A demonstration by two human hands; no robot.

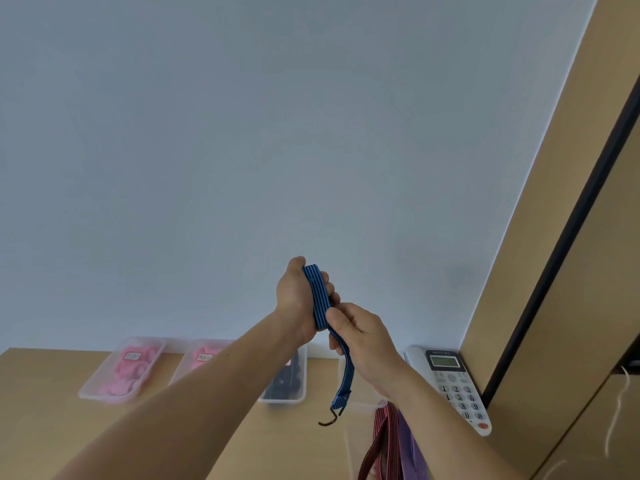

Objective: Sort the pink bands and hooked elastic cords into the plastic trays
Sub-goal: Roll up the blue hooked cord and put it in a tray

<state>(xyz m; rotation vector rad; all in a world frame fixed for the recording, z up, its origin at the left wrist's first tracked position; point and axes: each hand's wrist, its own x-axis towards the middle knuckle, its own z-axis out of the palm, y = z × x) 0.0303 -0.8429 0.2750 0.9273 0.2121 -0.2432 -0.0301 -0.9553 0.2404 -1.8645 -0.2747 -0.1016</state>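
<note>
Folding the blue hooked cord (320, 299) up above the bench (69, 427), left hand (294, 296) clenched round its doubled length and right hand (360, 334) pinching the strand below, I'd gather in the dangling hook (329, 419) before lowering the bundle into the dark-cord tray (282, 400).

Blue cord (320, 299): flat, dark-striped, folded into loops, raised above the table (52, 427); left hand (298, 296) grips the loops, right hand (360, 334) pinches the tail.
Hook (329, 420): dark metal, dangling at the tail's end.
Pink bands (130, 372): heaped in two clear trays (83, 393), far left.
Dark cords (285, 379): in third tray (302, 393).
Red and purple cords (384, 441): striped, near right.
</note>
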